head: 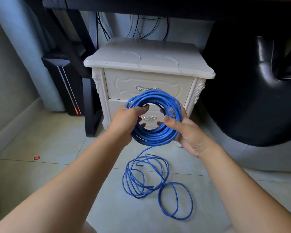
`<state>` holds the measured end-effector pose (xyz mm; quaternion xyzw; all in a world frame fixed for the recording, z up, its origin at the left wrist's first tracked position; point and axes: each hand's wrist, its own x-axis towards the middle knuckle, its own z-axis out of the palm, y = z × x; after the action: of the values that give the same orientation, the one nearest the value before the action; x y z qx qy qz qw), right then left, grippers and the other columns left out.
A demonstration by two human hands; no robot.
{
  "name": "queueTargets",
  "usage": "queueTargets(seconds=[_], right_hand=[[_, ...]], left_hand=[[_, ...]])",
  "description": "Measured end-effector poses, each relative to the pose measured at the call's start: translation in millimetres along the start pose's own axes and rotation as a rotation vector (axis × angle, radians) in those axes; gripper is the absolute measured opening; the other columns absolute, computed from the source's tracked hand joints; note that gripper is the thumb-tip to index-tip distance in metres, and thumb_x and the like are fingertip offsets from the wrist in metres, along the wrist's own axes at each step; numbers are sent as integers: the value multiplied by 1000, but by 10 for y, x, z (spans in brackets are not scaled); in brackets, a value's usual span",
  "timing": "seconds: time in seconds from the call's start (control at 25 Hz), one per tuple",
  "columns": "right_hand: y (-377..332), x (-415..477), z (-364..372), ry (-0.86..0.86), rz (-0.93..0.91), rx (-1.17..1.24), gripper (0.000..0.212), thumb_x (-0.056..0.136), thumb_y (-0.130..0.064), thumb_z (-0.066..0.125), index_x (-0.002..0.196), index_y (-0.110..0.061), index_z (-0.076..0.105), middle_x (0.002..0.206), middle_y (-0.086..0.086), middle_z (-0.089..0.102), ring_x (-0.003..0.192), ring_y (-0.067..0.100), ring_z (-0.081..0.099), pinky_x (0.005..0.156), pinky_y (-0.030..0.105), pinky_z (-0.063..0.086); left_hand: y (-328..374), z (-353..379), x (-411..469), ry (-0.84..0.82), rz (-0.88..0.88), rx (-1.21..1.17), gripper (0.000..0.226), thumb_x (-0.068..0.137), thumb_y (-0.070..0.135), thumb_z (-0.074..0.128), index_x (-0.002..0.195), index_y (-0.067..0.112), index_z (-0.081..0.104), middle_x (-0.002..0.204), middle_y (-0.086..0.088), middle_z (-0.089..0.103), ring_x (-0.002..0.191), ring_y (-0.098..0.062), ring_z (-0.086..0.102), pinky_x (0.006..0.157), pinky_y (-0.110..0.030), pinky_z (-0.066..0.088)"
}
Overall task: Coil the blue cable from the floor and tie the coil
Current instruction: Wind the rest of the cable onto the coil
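Your left hand (124,122) has its fingers curled through the middle of the blue cable coil (152,137), gripping its left side. Your right hand (189,133) grips the right side, thumb over the front, fingers behind. So the wound part is up in the air between both hands, in front of the white nightstand (148,63). The clear plug (172,112) sits on the coil just above your right thumb. One strand drops from the coil's bottom to the loose loops (144,177) lying on the floor (57,165) tiles between your forearms.
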<state>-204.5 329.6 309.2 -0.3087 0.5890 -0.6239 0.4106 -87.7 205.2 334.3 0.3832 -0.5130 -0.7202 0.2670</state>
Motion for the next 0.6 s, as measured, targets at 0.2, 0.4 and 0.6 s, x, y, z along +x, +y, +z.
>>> queueTargets(seconds=[0.2, 0.4, 0.6], right_hand=[[61, 52, 129, 280, 51, -130, 66, 64, -40, 84, 124, -37, 55, 106, -3, 71, 102, 20, 69, 99, 50, 51], [30, 55, 117, 283, 119, 20, 34, 82, -18, 75, 114, -15, 63, 93, 10, 72, 86, 24, 72, 89, 48, 57], [39, 93, 47, 488, 43, 45, 23, 81, 5, 60, 89, -16, 59, 94, 14, 64, 80, 29, 73, 85, 47, 55]], left_hand=[[-135, 89, -58, 66, -85, -197, 13, 88, 16, 70, 100, 14, 65, 77, 1, 49, 73, -14, 48, 89, -41, 55], [-168, 114, -46, 4, -34, -257, 10, 88, 15, 69, 98, 17, 66, 70, 5, 51, 71, -12, 47, 83, -35, 50], [-236, 111, -63, -225, -136, -96, 22, 85, 17, 73, 104, 17, 61, 90, -1, 64, 92, -17, 63, 82, -34, 53]])
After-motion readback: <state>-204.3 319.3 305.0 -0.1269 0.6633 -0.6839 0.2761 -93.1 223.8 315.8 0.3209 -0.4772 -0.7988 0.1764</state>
